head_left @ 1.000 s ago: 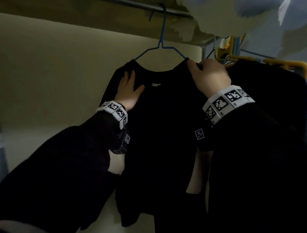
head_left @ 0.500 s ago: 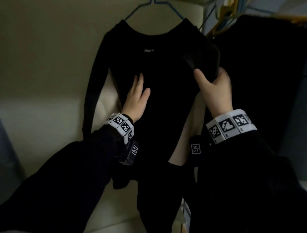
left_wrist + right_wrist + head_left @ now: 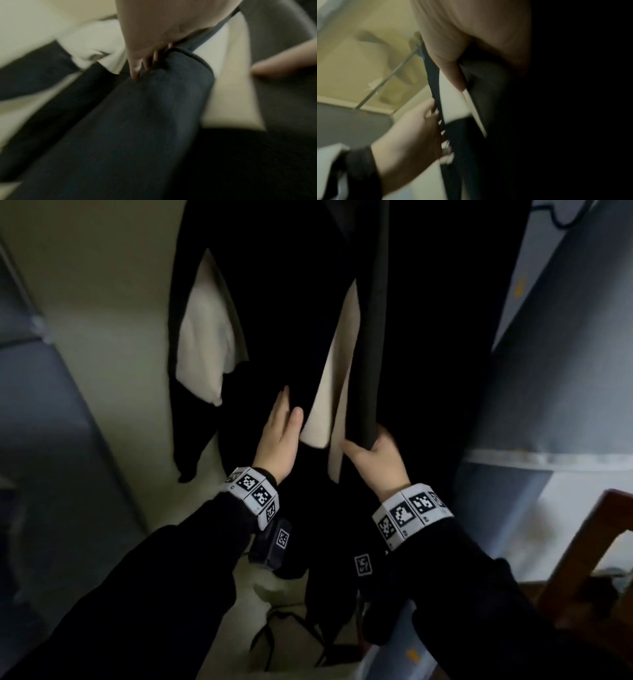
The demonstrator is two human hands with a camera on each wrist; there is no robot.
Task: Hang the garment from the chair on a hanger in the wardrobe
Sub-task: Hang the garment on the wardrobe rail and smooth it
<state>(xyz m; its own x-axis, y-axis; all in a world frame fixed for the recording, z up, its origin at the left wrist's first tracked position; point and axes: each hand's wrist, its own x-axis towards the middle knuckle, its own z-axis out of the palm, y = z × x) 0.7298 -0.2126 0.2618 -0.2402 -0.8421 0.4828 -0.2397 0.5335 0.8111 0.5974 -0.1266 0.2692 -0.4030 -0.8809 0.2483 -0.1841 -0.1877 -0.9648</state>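
Inside the wardrobe, seen from the head camera, the black garment (image 3: 287, 313) hangs down from twelve o'clock, its hanger out of frame. The left hand (image 3: 278, 440) lies flat against the lower body of the garment, fingers straight and together, pointing toward twelve. At three o'clock of it, the right hand (image 3: 375, 455) is curled round the end of the garment's dark sleeve (image 3: 371, 337), thumb on the near side. A wooden chair (image 3: 582, 559) shows at four o'clock.

From the left wrist, blurred, straight fingertips (image 3: 137, 67) touch the dark cloth (image 3: 145, 108), with pale wardrobe wall (image 3: 25, 20) at ten o'clock.

From the right wrist, the thumb (image 3: 453, 75) presses the sleeve (image 3: 488, 81); the other hand (image 3: 412, 132) lies at seven o'clock against the cloth edge.
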